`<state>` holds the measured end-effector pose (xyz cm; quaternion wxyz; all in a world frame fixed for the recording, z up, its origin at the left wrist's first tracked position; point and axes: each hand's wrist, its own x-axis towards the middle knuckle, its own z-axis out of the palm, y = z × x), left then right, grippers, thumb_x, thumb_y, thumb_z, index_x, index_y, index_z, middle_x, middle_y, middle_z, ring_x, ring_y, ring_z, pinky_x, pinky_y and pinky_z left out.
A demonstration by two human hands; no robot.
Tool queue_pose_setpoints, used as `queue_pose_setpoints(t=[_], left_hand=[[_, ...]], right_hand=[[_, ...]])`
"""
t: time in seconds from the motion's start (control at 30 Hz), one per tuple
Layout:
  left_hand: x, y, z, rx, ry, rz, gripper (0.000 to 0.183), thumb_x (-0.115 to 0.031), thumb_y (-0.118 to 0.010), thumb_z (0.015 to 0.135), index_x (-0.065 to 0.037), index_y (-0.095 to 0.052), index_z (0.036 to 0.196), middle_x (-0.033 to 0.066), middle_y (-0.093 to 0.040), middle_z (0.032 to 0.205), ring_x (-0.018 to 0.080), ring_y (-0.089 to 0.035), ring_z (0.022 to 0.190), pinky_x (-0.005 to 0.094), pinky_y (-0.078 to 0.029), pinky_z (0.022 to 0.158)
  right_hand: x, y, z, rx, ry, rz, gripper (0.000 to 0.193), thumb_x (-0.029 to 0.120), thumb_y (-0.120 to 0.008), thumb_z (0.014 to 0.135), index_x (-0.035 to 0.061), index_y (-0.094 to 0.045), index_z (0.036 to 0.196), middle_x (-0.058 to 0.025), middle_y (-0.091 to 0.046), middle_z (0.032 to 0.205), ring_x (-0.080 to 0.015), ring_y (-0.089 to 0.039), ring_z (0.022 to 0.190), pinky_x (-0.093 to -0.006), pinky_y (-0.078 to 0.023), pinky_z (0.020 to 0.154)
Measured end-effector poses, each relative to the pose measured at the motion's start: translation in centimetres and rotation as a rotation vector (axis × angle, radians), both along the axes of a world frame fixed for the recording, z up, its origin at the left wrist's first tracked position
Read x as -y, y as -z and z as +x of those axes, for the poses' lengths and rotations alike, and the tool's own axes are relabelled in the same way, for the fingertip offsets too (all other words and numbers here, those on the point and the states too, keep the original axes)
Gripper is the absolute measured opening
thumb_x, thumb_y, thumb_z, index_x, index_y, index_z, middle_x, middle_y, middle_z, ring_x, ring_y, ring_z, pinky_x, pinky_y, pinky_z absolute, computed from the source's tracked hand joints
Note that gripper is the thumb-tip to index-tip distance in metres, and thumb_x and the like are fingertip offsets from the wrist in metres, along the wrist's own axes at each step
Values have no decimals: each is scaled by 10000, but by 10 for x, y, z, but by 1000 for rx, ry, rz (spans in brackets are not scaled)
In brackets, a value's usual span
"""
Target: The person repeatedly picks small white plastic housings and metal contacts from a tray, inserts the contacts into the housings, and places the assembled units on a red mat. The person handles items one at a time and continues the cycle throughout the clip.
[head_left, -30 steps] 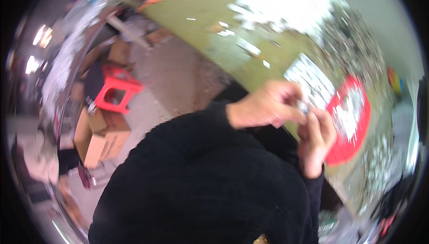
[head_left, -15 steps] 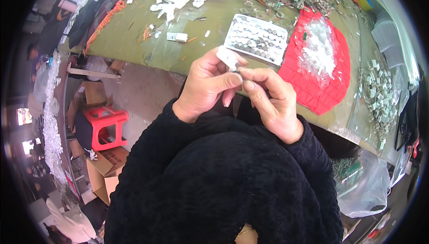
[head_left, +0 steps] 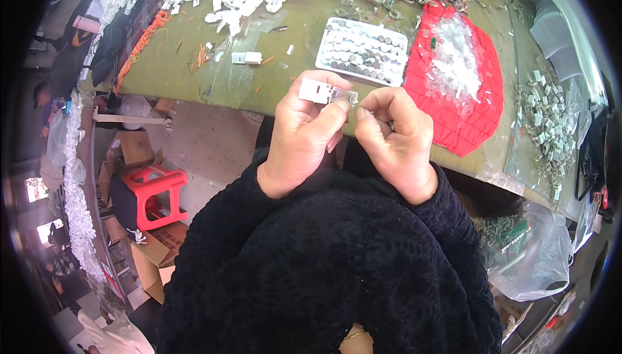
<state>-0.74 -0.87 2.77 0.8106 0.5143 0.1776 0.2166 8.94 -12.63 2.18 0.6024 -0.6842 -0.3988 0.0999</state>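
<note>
White-and-clear case held by the worktop edge.
It is pinched in the left hand's fingers; the right hand is curled beside it, its grip impossible to tell.

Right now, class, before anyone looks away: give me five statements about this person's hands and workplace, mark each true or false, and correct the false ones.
1. The left hand holds a small white-and-clear piece. True.
2. The white tray lies on top of the red cloth. False: it lies on the green table, to the left of the cloth.
3. A heap of clear pieces lies on the red cloth. True.
4. The red stool stands on the tabletop. False: it is below table level, at the person's left.
5. The right hand lies flat on the table. False: it is raised, fingers curled, close to the piece in the left hand.
</note>
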Motion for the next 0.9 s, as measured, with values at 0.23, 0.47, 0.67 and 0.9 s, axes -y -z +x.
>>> queue_pose_setpoints(t=[0.23, 0.47, 0.67, 0.9], left_hand=[[-9, 7, -6, 41, 109, -164, 160, -66, -539, 970, -11, -543, 1119, 36, -544, 739, 76, -421, 465, 233, -364, 399], [-36, 21, -18, 81, 150, -315, 291, -157, -579, 997, 6, -572, 1238, 41, -589, 738, 83, -482, 491, 253, -402, 413], [-60, 31, -21, 115, 197, -312, 325, -160, -601, 976, 50, -565, 1220, 137, -648, 955, 124, -567, 578, 261, -477, 433], [-48, 42, -11, 50, 362, -430, 364, -195, -639, 952, 56, -559, 1203, 245, -650, 1134, 181, -655, 653, 280, -540, 455]], right_hand=[[-3, 4, 1, -726, -143, -39, 68, 58, -625, 903, 4, -596, 933, -3, -619, 778, -26, -543, 716, -223, -447, 627], [-1, 7, 3, -58, -177, -7, 178, 121, -631, 950, -4, -599, 1072, -112, -638, 922, -190, -633, 856, -316, -503, 796], [9, 10, 62, 317, 241, -245, 128, 28, -664, 890, -17, -653, 1009, -105, -663, 906, -189, -643, 828, -305, -505, 744], [1, 26, 76, 459, 31, -411, 103, 101, -682, 837, 37, -638, 905, -148, -591, 877, -367, -620, 799, -430, -510, 688]])
